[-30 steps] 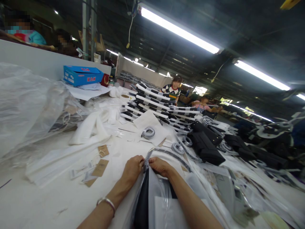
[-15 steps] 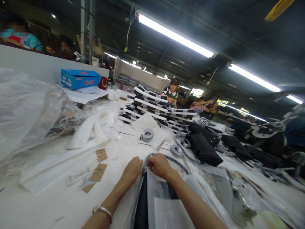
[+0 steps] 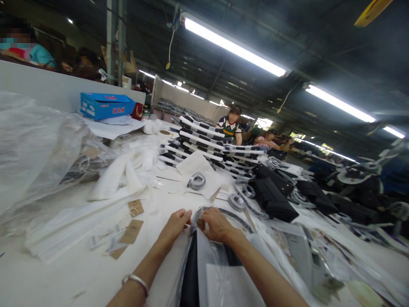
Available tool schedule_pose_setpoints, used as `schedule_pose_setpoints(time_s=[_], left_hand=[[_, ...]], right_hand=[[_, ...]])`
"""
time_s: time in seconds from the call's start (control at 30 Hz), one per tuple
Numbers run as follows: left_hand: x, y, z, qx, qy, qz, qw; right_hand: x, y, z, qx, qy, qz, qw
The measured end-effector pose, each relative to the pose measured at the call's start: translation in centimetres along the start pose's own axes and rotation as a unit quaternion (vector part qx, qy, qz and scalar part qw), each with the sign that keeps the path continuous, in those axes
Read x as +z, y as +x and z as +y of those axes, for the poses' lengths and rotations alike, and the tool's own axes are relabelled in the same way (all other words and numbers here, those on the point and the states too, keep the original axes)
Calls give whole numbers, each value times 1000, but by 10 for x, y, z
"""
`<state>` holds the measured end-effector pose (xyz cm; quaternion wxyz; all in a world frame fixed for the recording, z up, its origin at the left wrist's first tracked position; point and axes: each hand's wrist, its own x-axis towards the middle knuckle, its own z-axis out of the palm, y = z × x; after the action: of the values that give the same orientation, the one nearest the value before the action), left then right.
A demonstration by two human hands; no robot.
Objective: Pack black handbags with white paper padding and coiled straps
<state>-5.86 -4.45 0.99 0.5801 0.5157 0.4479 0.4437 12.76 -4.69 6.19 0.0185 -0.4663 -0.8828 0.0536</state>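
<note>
A black bag (image 3: 189, 273) lies in front of me, partly covered by white sheet material and clear plastic. Its curved handle (image 3: 236, 216) is wrapped in plastic and arches away from me. My right hand (image 3: 216, 225) has its fingers curled closed at the near left end of the handle. Just left of that spot is my left hand (image 3: 175, 226), thumb and fingers pinched together near the handle; anything between them is too small to make out. Brown cardboard tags (image 3: 131, 231) with strings lie on the table left of my left hand.
Striped black-and-white pieces (image 3: 201, 140) are stacked behind the bag. Wrapped coils (image 3: 197, 181) and black folded bags (image 3: 273, 200) lie to the right of them. Plastic sheeting (image 3: 41, 149) heaps on the left, near a blue box (image 3: 107, 106). A person (image 3: 230, 125) stands beyond the stack.
My left hand has drawn slightly left, away from my right hand, and its fingers have shifted. The right hand stays at the handle's end. The bag looks unmoved.
</note>
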Motion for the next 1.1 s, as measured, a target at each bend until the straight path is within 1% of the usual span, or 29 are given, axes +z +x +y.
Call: schedule_pose_setpoints(time_s=[0.1, 0.27, 0.37, 0.53, 0.63, 0.83, 0.97, 1.03, 1.1], left_hand=[[0, 0, 0, 2, 1, -3, 1000], [0, -1, 1, 3, 14, -2, 1000], [1, -1, 0, 6, 16, -4, 1000], [1, -1, 0, 7, 18, -8, 1000], [1, -1, 1, 9, 16, -9, 1000], [0, -1, 0, 8, 15, -10, 1000], [0, 0, -1, 7, 14, -11, 1000], [1, 0, -2, 6, 14, -11, 1000], [1, 0, -2, 9, 18, -11, 1000]], right_hand=[[-1, -3, 1, 14, 12, 1, 1000], [-9, -7, 1, 32, 11, -68, 997], [-12, -7, 3, 43, 1, -87, 995], [-8, -8, 10, 71, 32, -112, 991], [-8, -7, 10, 85, 54, -119, 988], [-21, 0, -4, 68, -32, -179, 981], [-23, 2, -2, 85, -28, -228, 970], [-20, 1, 4, 92, -7, -230, 969], [-15, -1, 10, 101, 17, -217, 971]])
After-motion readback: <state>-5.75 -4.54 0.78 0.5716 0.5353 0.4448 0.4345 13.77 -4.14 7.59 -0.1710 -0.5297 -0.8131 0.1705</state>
